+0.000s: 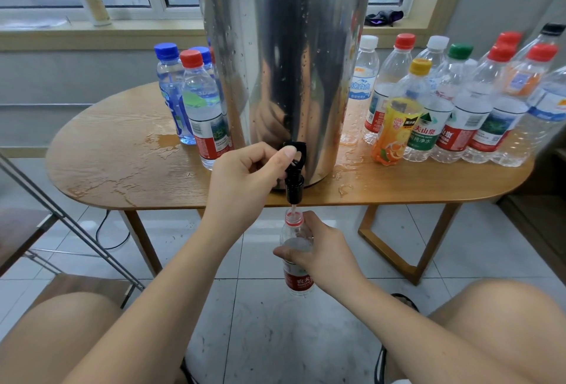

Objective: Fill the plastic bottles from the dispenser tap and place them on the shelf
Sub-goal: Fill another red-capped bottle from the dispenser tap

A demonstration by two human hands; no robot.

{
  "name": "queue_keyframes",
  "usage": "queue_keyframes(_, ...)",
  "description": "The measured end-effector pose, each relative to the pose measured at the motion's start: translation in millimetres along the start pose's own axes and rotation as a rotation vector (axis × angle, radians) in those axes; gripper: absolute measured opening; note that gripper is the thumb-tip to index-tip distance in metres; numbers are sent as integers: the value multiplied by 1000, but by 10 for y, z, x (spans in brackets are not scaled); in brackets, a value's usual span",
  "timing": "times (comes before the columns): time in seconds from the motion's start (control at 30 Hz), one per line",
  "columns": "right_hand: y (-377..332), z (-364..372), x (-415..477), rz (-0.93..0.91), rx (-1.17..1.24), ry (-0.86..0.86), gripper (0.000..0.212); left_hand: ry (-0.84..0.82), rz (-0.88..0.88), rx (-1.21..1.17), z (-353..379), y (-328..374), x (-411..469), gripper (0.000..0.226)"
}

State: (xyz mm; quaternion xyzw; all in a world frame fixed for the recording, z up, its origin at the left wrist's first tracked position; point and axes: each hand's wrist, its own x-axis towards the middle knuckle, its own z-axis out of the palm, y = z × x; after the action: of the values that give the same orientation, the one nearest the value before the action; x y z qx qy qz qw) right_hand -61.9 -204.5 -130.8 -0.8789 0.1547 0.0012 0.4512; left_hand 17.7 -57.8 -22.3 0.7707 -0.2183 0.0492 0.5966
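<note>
The left hand (245, 175) pinches the tap (294, 169), and water runs down. Just below, near the table (122, 153) edge, the right hand (318, 252) wraps around the bottle (298, 281). It looks partly full. Many bottles on the right (459, 114) probably wait their turn.

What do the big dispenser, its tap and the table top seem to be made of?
The dispenser looks like polished stainless steel: it has mirror-like reflections and droplets on it. The tap is probably black plastic, with a dull, moulded look. The table top is wood or a wood veneer, with visible grain around the spilled water; which one I cannot tell.
</note>
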Motion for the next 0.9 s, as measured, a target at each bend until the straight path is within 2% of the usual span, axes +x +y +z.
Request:
queue_keyframes(0.47,7,-7,-8,-21,12,15,62,6,8,0,2,10,-4,37)
queue_keyframes(0.9,-20,-4,0,-2,0,-11,71,2,8,16,-15,11,5,37)
